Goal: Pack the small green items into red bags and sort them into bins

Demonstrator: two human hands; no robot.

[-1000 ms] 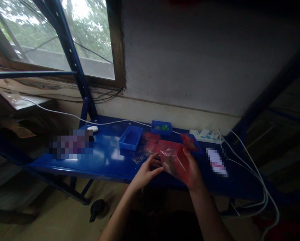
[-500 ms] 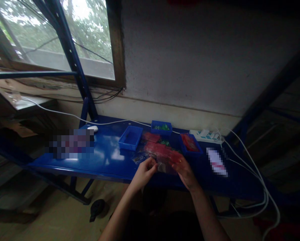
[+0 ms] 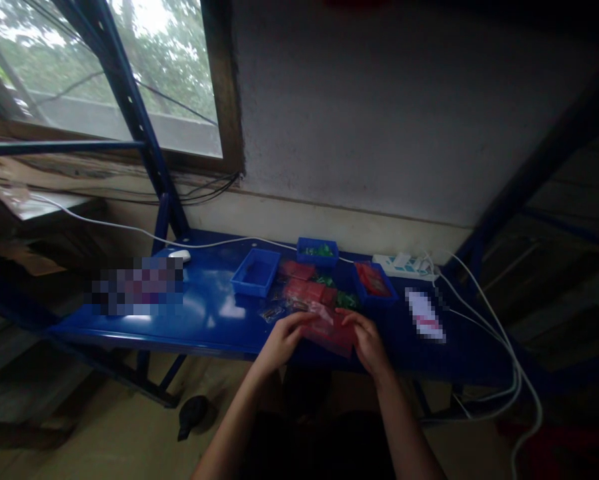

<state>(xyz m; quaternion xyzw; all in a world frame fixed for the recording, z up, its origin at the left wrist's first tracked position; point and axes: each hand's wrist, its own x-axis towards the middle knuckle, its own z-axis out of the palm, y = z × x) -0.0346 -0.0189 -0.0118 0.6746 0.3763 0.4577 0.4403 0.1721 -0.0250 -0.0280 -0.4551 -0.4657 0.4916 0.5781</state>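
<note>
A translucent red plastic bag (image 3: 332, 333) is spread between my two hands near the table's front edge. My left hand (image 3: 285, 337) pinches its left side, and my right hand (image 3: 367, 337) grips the right side. Just beyond them lie more red bags (image 3: 304, 290), with green pieces (image 3: 347, 300) to their right. Small items in clear wrapping (image 3: 274, 312) rest left of the bags. Behind stand a blue tray (image 3: 256, 273) that looks dark inside, a blue tray with green pieces (image 3: 318, 251) and a blue tray with red bags (image 3: 374, 283).
On the blue table (image 3: 199, 320) are a white mouse (image 3: 180, 256) and a blurred-out item (image 3: 139, 287) at left. A white power strip (image 3: 404, 266), cables (image 3: 494, 333) and another blurred-out item (image 3: 424, 315) are at right. A wall stands behind.
The red bag has come down from the pile's front to between my hands and is spread out. My left hand now holds its left side. The view has shifted slightly.
</note>
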